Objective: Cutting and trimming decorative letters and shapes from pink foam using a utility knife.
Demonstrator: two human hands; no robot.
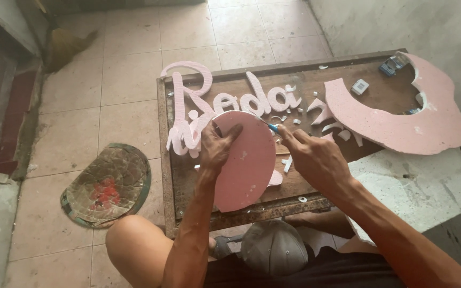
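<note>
A pink foam disc (246,160) is held upright on edge on the wooden board (294,186), gripped at its upper rim by the left hand (215,145), thumb in front and fingers curled behind. The foam is judged light, stiff and easily dented or snapped, so it is best held at the rim. A small blue-handled cutter (273,128) is pinched in the right hand (310,157), its tip set at the disc's top edge just right of the left hand's fingers. Both forearms are extended forward.
</note>
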